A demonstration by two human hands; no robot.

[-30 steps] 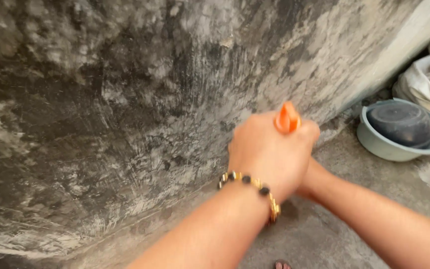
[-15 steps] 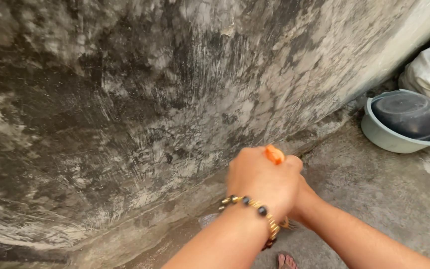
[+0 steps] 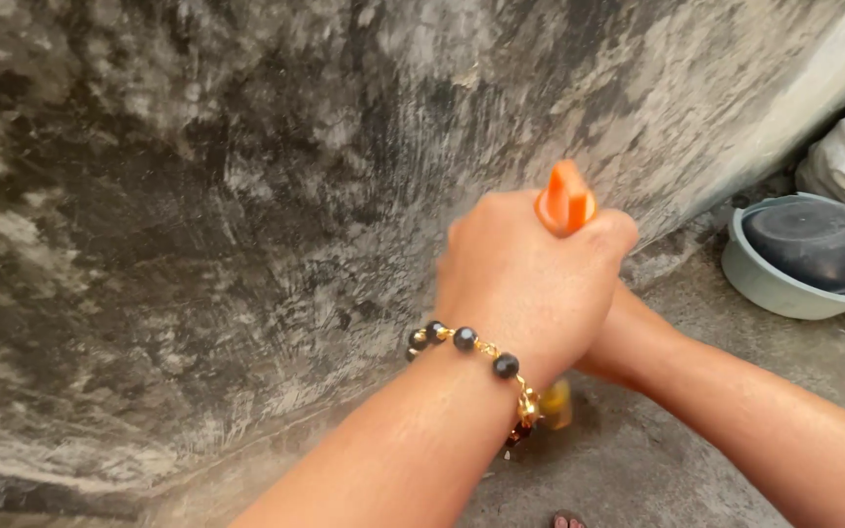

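Two hands, left hand (image 3: 525, 284) and right hand (image 3: 618, 337), grip tight around orange handle (image 3: 564, 198); dark bowl (image 3: 814, 244) inside grey basin (image 3: 775, 288)

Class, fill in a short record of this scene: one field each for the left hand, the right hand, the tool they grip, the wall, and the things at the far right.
left hand: left hand closed on top, a black and gold bead bracelet at its wrist
right hand: right hand mostly hidden beneath the left one
tool: orange plastic handle sticks out above the fists; its lower end is hidden
wall: stained grey concrete wall, dark patches, scrape marks
far right: pale green plastic basin on the floor, a dark round bowl upside down inside it
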